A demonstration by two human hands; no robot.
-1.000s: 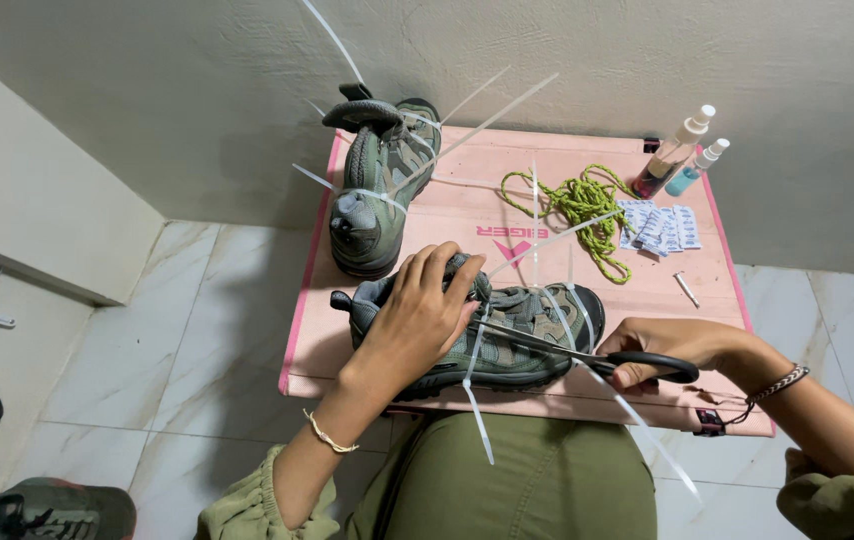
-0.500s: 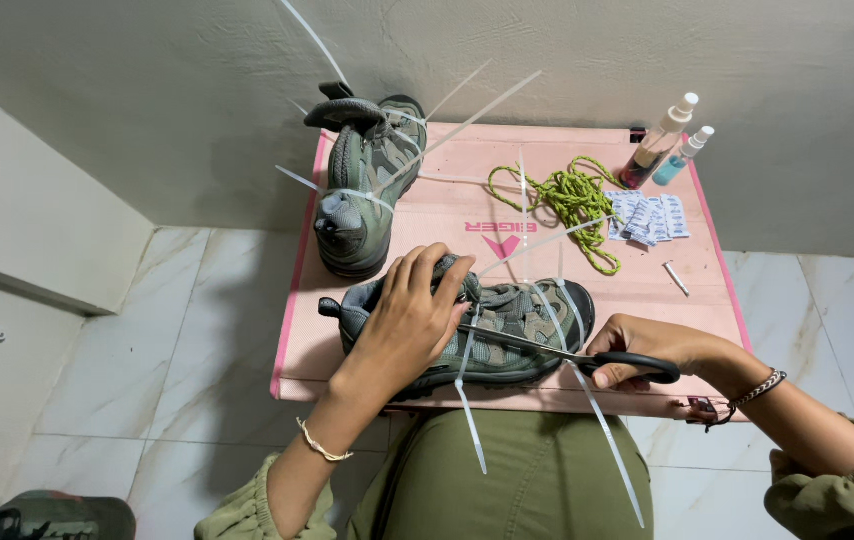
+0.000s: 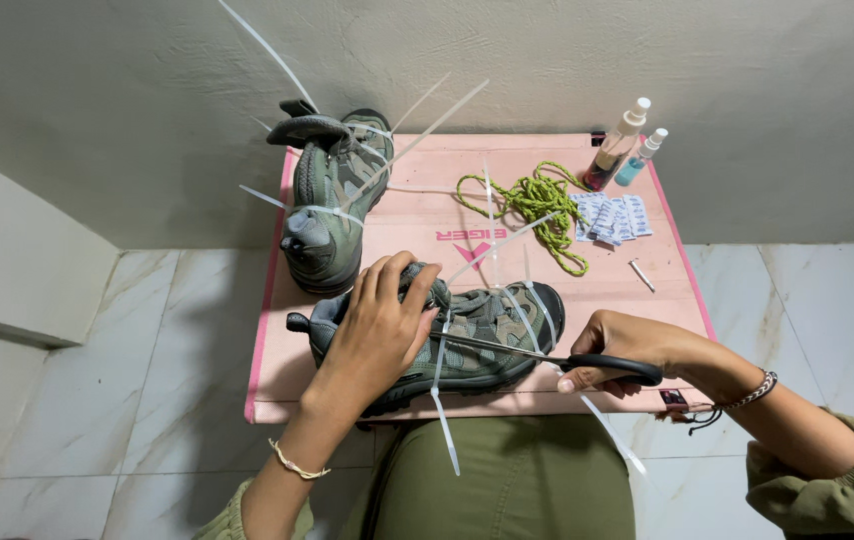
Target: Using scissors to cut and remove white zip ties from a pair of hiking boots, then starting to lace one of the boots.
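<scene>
A grey-green hiking shoe [image 3: 487, 335] lies on its side on the small pink table [image 3: 417, 225], bound with several white zip ties. My left hand [image 3: 379, 330] presses down on its heel end. My right hand [image 3: 627, 355] holds black-handled scissors [image 3: 547, 352], with the blades reaching left across the shoe toward a zip tie [image 3: 439, 400] that hangs over the table's front edge. A second matching shoe [image 3: 329, 195] stands at the table's back left, also wrapped in zip ties that stick out.
A tangle of yellow-green cord [image 3: 537, 200] lies mid-table. Two small spray bottles [image 3: 622, 150] stand at the back right beside a spread of white-and-blue sachets [image 3: 609, 217]. A small metal piece [image 3: 642, 275] lies near the right edge. A wall rises behind; marble floor lies around.
The view has shifted slightly. My left hand stays on the shoe's heel and the scissors stay across the shoe; nothing else has visibly moved.
</scene>
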